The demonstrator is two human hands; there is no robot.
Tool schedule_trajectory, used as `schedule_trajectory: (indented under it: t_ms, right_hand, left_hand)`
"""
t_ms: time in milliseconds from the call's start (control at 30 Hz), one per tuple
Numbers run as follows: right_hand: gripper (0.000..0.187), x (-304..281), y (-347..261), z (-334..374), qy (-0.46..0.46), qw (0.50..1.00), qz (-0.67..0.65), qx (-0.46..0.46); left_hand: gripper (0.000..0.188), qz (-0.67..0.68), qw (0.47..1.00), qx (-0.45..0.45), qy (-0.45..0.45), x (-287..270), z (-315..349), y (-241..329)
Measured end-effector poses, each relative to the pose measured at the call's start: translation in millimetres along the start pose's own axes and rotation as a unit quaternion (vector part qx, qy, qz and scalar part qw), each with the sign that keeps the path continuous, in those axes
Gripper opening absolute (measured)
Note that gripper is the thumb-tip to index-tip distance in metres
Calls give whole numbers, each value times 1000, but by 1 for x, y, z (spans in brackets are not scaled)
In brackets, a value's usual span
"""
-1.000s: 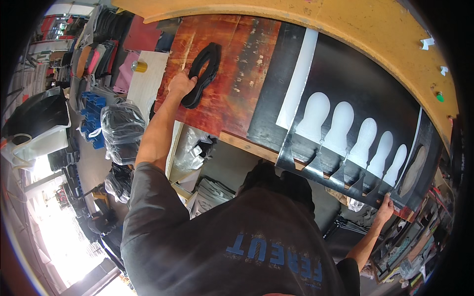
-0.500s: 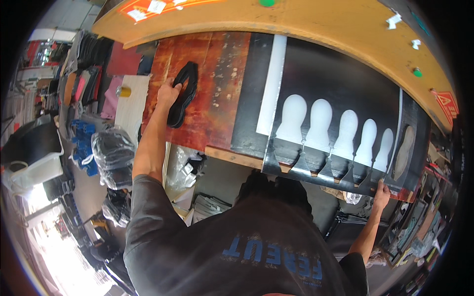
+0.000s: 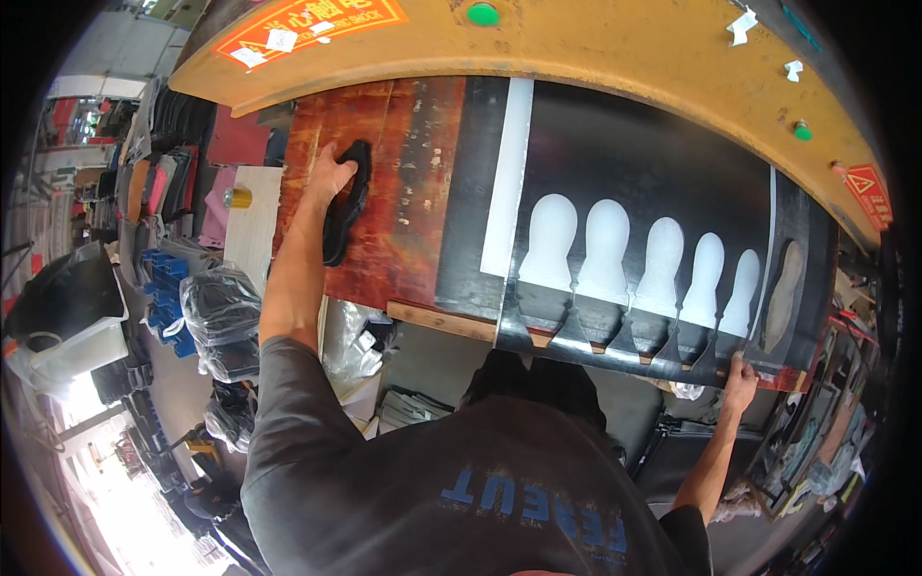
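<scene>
My left hand (image 3: pixel 331 174) is closed on the near-left side of a black, sole-shaped cutting die (image 3: pixel 346 213), with the thumb over its rim. The die is over the worn red-brown board (image 3: pixel 408 259); whether it touches the board, I cannot tell. On the right, my right hand (image 3: pixel 738 384) pinches the near edge of a black sheet (image 3: pixel 615 144) by its right corner. Several sole-shaped openings run along the sheet's near side, and a white surface (image 3: pixel 551 240) shows through them. A grey sole-shaped patch (image 3: pixel 784 293) lies at the far right.
A thick yellow machine beam (image 3: pixel 576 43) with green buttons crosses above the board's far side. A wooden strip (image 3: pixel 442 320) edges the board toward me. To the left are a yellow roll (image 3: pixel 238 198), blue parts (image 3: pixel 165 288) and a plastic-wrapped bundle (image 3: pixel 223 317).
The whole view has shifted slightly. The cutting die looks narrower, as if tilted, and my left hand sits nearer its upper end. My right hand stays at the sheet's corner.
</scene>
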State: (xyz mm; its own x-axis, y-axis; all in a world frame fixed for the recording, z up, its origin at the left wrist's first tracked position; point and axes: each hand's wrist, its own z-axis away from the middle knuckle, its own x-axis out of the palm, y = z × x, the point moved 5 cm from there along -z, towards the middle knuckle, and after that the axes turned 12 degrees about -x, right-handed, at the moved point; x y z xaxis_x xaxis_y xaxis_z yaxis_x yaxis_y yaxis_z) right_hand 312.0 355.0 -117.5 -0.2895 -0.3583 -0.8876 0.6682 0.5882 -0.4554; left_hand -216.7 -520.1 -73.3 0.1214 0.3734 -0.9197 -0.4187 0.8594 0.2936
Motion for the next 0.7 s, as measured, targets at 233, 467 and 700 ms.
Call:
schedule_trajectory:
  t_ms: [233, 467, 700]
  right_hand:
    - [56, -9, -19, 1, -4, 992, 117, -55]
    - [53, -12, -30, 12, -5, 998, 60, 15]
    - [41, -30, -42, 20, -46, 972, -231, 18]
  left_hand:
    - [49, -167, 980, 71, 84, 14, 7, 52]
    - [51, -174, 968, 134, 119, 14, -10, 48]
    - [51, 138, 981, 138, 4, 51, 165, 85]
